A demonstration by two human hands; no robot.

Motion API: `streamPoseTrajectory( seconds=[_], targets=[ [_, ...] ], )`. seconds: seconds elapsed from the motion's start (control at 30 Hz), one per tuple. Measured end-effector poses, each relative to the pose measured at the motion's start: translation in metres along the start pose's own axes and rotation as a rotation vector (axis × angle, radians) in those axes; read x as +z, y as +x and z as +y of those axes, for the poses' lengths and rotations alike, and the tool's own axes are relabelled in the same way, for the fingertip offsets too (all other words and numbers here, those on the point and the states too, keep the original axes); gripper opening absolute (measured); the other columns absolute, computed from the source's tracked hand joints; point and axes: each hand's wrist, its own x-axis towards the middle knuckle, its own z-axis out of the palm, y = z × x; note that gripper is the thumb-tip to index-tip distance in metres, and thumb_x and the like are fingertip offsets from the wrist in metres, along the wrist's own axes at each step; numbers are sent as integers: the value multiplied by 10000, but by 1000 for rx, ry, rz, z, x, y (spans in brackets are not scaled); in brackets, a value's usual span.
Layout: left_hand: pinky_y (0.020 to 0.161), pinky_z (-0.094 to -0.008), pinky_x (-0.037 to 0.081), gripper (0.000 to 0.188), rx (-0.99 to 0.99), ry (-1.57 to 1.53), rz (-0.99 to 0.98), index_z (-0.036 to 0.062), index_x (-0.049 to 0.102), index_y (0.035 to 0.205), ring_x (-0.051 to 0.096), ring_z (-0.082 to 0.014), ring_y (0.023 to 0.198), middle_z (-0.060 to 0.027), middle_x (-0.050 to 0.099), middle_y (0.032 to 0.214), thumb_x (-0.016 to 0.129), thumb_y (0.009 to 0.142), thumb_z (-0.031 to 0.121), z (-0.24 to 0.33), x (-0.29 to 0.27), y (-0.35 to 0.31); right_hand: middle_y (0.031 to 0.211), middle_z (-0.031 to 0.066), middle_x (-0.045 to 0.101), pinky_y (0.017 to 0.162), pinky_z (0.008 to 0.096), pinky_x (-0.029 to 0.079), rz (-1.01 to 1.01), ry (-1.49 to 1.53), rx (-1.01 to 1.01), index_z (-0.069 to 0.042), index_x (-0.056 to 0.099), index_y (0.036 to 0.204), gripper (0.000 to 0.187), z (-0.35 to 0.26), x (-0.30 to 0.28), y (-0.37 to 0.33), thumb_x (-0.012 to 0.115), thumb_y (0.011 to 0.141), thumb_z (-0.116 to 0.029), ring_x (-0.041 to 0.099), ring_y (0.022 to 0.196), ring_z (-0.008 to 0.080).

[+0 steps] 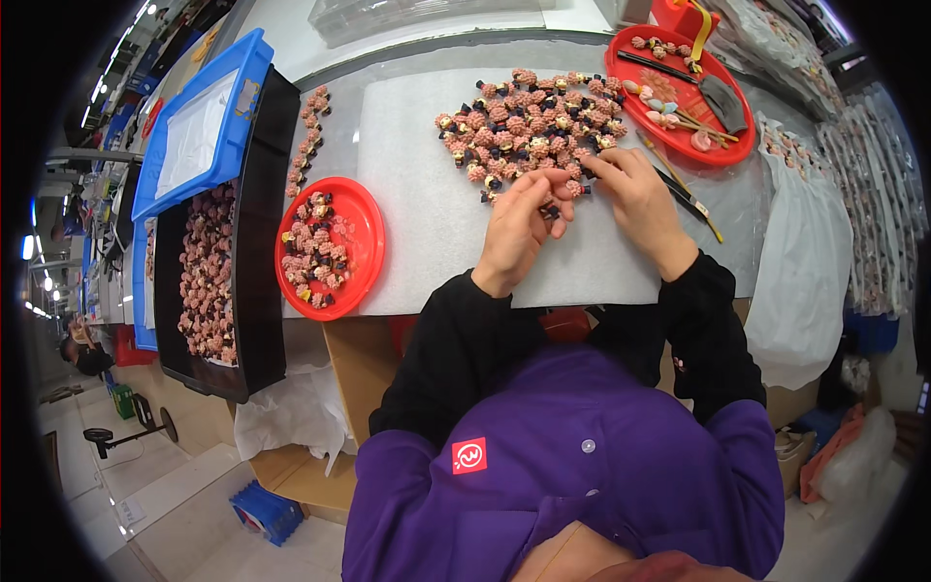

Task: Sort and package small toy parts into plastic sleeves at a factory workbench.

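On a white mat (402,145) lies a dense pile of small figurines (529,116) with pink knobbly tops, pale yellow middles and dark bases. My left hand (522,225) is just below the pile's near edge, fingers curled around one small figurine (551,210), mostly covered by them. Close beside it on the right, my right hand (640,199) has its fingertips drawn together at the near right edge of the pile. A loose figurine (574,188) shows between the two hands. Whatever the right fingertips pinch is hidden.
Left of the mat, a red plate (367,279) holds more figurines, with a row of them (308,136) behind. A black crate (257,320) full of figurines and a blue tray (254,60) stand farther left. Brushes (700,215) lie at right, near a red tray (732,158).
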Motion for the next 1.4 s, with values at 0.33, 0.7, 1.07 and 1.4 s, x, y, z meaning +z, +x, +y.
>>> streamPoseTrajectory(
  seconds=[0.33,0.7,1.07,1.4],
  targets=[
    [477,-170,330,249,-174,159,-82,44,565,1029,461,-39,586,17,512,723,521,909,258,2,3,-4,980,73,583,756,259,461,150,655,247,-25,560,1125,362,-44,-8,-14,602,772,47,560,873,153],
    [651,-214,452,243,41,177,-120,6,565,1063,533,-72,764,-45,603,967,583,820,3,-4,-2,-1,990,94,563,779,247,484,308,768,356,33,578,1022,245,-48,6,-31,623,782,45,571,897,148],
    [862,-294,469,365,-83,37,-141,15,436,1208,529,-153,1017,-82,537,1095,531,855,12,-7,1,-2,967,88,548,713,225,469,184,787,356,31,593,968,158,-34,-13,-27,599,814,1,557,833,129],
    [847,-267,471,410,-49,313,-146,-7,448,1239,564,-143,959,-88,571,1076,558,845,6,-13,-3,1,969,70,544,686,228,469,-98,688,404,-23,595,1076,263,-28,-8,-17,596,814,-34,561,814,135]
  ],
)
